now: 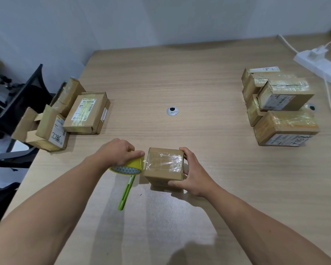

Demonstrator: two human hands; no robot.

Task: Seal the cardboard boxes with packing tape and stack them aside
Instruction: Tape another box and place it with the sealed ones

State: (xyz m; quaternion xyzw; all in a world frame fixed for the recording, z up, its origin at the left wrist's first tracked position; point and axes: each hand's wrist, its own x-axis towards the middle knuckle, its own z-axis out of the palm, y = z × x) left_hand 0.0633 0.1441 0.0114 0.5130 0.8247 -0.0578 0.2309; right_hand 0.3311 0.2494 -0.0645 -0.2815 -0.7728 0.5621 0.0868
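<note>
head view: right hand [193, 174] clamps small box [164, 165] to steady it; left hand [118, 152] grips tape roll [127, 167] tight against its side, keeping the strip taut.

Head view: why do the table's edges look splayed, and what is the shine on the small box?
In the head view, the wide-angle lens splays the table edges; the clear tape on the small box reflects light as glare; the far-left corner is blurred; soft shadows lie along the bottom.
</note>
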